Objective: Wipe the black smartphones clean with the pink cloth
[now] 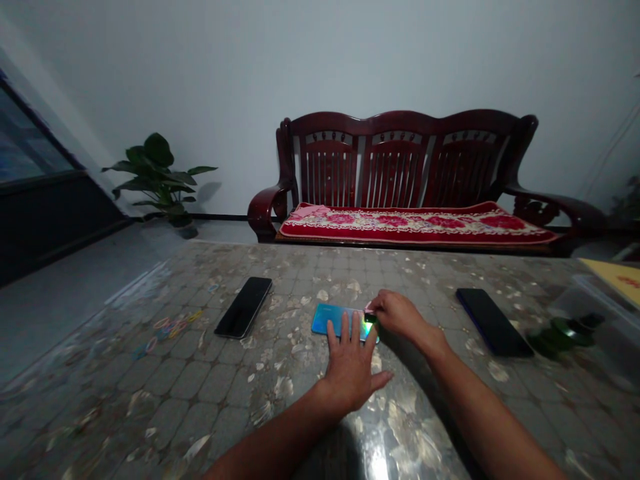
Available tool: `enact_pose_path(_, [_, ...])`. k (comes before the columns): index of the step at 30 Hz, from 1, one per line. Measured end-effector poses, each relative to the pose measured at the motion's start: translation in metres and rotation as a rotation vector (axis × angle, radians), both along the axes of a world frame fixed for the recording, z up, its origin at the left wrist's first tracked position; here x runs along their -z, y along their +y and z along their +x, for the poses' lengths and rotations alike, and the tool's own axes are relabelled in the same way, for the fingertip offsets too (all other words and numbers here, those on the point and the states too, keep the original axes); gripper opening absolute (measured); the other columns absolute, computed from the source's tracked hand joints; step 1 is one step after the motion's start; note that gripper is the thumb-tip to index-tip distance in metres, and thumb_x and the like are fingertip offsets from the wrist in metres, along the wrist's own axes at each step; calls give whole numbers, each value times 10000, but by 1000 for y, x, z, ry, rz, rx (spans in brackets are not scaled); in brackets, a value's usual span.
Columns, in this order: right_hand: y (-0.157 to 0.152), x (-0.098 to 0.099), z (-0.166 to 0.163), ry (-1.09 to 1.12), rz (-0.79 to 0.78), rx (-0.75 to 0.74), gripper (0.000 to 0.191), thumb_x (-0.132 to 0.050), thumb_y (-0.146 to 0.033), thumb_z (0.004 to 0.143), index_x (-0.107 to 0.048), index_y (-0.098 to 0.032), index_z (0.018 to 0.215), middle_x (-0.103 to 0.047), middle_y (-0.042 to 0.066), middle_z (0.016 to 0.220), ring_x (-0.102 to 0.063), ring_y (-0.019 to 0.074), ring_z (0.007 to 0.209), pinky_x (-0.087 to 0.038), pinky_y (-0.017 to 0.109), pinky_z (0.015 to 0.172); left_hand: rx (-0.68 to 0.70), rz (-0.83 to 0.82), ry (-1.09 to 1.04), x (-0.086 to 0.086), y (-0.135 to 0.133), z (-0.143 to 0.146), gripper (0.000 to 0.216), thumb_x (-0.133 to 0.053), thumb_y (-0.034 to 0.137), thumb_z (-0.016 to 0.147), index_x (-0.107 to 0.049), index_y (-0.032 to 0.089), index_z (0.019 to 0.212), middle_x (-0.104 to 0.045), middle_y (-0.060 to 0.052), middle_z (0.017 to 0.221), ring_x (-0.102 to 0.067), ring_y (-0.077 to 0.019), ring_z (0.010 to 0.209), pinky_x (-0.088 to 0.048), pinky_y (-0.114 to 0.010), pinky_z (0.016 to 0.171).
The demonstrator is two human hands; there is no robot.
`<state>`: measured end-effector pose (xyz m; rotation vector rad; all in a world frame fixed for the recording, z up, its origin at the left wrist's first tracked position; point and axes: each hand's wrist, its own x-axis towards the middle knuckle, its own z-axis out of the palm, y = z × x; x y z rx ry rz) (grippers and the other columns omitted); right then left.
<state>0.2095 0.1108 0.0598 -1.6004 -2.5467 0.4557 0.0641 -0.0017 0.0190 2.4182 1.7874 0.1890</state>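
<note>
A shiny blue smartphone (324,317) lies back up on the table, its dark camera patch (371,318) at the right end. My left hand (350,367) is spread open, fingertips resting flat on the phone's back and near edge. At the camera end, my right hand (397,313) is closed in a pinch on a small pink piece (369,308), whose kind I cannot make out. It touches or nearly touches the phone by the camera patch. The fingers partly cover the phone's right half.
A black phone (245,308) lies to the left, near loose coloured rubber bands (173,327). Right of my hands are another dark phone (493,322), a green bottle (563,335) and a clear plastic box (607,333). Behind the patterned table (280,413) stands a wooden bench (390,173).
</note>
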Motion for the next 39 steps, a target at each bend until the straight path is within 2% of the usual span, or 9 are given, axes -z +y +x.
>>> enact_pose_path(4, [3, -5, -17, 69, 26, -89, 343, -528, -156, 862, -784, -217, 1082, -724, 80, 1049, -650, 188, 991, -429, 236, 845, 2, -5, -1, -1, 1, 0, 896, -413, 815, 851, -373, 251, 1546, -217, -196, 1648, -110, -459, 1517, -81, -750, 1140])
enact_pose_path(8, [6, -11, -47, 56, 33, -235, 336, -532, -175, 888, -779, -238, 1107, -715, 75, 1050, -642, 189, 994, -439, 238, 841, 2, -12, 7, -5, 0, 1, 893, -432, 791, 858, -367, 229, 1549, -327, -195, 1606, -169, -460, 1501, -72, -732, 1155])
enact_pose_path(12, [12, -12, -76, 63, 48, -368, 333, -544, -170, 907, -765, -237, 1147, -710, 75, 1061, -646, 186, 982, -451, 234, 831, -14, 1, 23, -6, 0, 2, 850, -434, 776, 867, -442, 221, 1511, -439, -187, 1538, -277, -460, 1453, -74, -718, 1164])
enact_pose_path(15, [18, -10, -89, 44, 62, -451, 310, -565, -155, 900, -781, -246, 1104, -716, 73, 1059, -649, 194, 992, -457, 239, 827, -5, 1, 27, -4, 0, 2, 835, -438, 777, 866, -479, 222, 1489, -464, -185, 1518, -298, -458, 1440, -70, -720, 1164])
enact_pose_path(18, [26, -7, -88, 16, 51, -481, 311, -582, -126, 873, -793, -247, 1068, -728, 69, 1049, -658, 197, 985, -462, 237, 814, -4, 2, 16, -2, 0, 1, 851, -440, 778, 866, -443, 225, 1512, -431, -185, 1541, -268, -459, 1457, -78, -712, 1170])
enact_pose_path(22, [39, -6, -70, -16, 26, -487, 339, -609, -97, 817, -799, -251, 1051, -743, 50, 1027, -671, 192, 966, -462, 222, 785, -2, 32, -11, 0, 1, 0, 877, -443, 779, 866, -359, 241, 1554, -347, -185, 1591, -179, -461, 1495, -81, -713, 1168])
enact_pose_path(26, [48, -5, -55, -14, 11, -510, 307, -619, -96, 802, -812, -246, 988, -758, 31, 976, -681, 183, 922, -456, 215, 754, 2, 37, -23, 2, 2, -1, 874, -430, 791, 861, -374, 249, 1545, -288, -184, 1622, -112, -459, 1514, -80, -712, 1167])
enact_pose_path(34, [42, -6, -76, 10, 55, -571, 319, -606, -79, 818, -808, -251, 995, -747, 32, 971, -674, 170, 916, -443, 213, 722, -3, 35, -9, 3, 2, 0, 871, -432, 778, 871, -360, 242, 1554, -337, -177, 1599, -197, -447, 1494, -98, -678, 1186])
enact_pose_path(39, [46, -2, -62, 42, 37, -574, 327, -602, -71, 814, -804, -238, 1010, -748, 33, 977, -673, 169, 907, -453, 219, 750, 8, 42, -19, 3, 2, -1, 852, -440, 771, 875, -380, 249, 1545, -325, -163, 1611, -164, -447, 1504, -107, -665, 1191])
